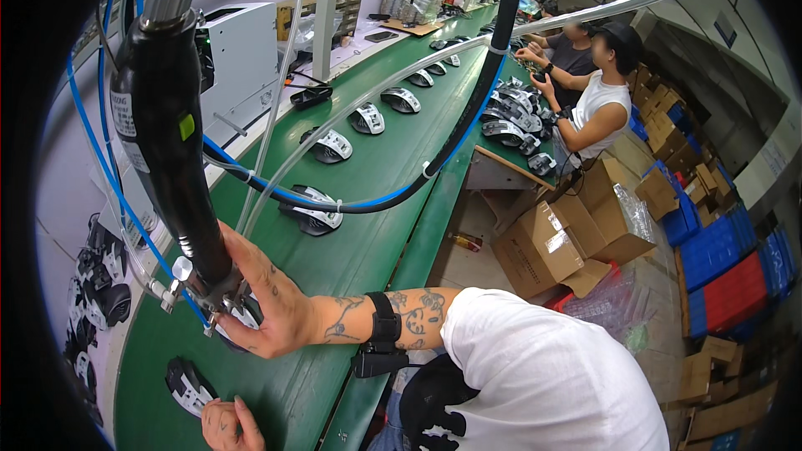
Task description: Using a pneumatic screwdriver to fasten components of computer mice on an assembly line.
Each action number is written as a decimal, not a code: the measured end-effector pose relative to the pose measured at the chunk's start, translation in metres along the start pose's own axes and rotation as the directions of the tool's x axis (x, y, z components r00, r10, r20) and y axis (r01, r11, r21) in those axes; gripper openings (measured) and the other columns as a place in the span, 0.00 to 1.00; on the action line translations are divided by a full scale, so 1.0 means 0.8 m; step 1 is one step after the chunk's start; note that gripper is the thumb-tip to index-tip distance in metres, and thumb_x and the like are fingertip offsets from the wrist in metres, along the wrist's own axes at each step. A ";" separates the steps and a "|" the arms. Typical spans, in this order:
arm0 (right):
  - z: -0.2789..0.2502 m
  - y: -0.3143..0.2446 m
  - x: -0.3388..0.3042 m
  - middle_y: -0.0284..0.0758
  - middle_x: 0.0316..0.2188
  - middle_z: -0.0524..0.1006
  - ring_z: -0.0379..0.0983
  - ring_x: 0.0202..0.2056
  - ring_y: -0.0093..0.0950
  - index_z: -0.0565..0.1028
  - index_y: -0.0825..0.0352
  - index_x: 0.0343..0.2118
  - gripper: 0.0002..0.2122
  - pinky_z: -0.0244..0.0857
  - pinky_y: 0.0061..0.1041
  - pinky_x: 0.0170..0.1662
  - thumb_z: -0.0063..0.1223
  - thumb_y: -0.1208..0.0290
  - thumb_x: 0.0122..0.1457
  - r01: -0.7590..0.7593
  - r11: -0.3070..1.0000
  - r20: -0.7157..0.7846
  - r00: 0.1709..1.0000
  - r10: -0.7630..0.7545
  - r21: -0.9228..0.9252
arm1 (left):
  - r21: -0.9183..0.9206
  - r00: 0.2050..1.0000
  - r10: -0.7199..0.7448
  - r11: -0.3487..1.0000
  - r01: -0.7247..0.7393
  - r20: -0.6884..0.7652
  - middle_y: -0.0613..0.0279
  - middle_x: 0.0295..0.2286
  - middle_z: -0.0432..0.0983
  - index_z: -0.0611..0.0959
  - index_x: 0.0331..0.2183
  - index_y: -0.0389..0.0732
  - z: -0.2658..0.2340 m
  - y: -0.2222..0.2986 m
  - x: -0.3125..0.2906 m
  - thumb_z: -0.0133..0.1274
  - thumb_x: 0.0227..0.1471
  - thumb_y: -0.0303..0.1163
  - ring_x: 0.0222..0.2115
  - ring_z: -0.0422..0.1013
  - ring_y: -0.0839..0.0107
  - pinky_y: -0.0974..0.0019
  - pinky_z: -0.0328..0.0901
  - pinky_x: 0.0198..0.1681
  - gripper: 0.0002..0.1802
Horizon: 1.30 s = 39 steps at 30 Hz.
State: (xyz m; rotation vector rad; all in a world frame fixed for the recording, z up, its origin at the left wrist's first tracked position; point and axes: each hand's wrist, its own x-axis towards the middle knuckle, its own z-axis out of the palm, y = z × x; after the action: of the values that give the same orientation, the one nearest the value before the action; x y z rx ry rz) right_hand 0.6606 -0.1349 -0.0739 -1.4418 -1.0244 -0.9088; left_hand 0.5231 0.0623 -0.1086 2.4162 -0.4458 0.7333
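My right hand (276,309) comes in from the right and is closed round the lower end of a black electric screwdriver (171,150) that hangs upright. Beneath the screwdriver's metal tip a white-and-black computer mouse (245,317) shows in part, mostly hidden by my fingers. At the lower edge my left hand (230,426) has curled fingers and a raised thumb; its palm is hidden, so whatever it may hold does not show. Just beyond those fingers a partly assembled black-and-white computer mouse (190,386) lies on the green conveyor belt (334,317).
Several more mice (330,146) lie spaced along the belt. A blue air hose (109,167) and a black cable (468,129) loop around the screwdriver. Mouse parts (96,284) are heaped at left. Co-workers (601,104) sit at right, near cardboard boxes (543,246).
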 end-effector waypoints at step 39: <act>0.001 0.001 0.002 0.58 0.60 0.49 0.50 0.60 0.53 0.43 0.77 0.61 0.41 0.47 0.37 0.61 0.54 0.81 0.45 -0.009 1.000 0.000 1.000 0.009 0.000 | 0.005 0.998 0.027 1.000 -0.027 0.052 0.55 0.17 0.64 0.69 0.18 0.34 -0.001 0.003 0.006 0.48 0.49 0.17 0.20 0.62 0.57 0.58 0.62 0.32 0.10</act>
State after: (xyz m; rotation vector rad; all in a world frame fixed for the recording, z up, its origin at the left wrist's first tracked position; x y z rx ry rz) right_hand 0.6620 -0.1336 -0.0728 -1.4458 -1.0173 -0.9020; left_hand 0.5253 0.0600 -0.1044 2.4439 -0.4982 0.6857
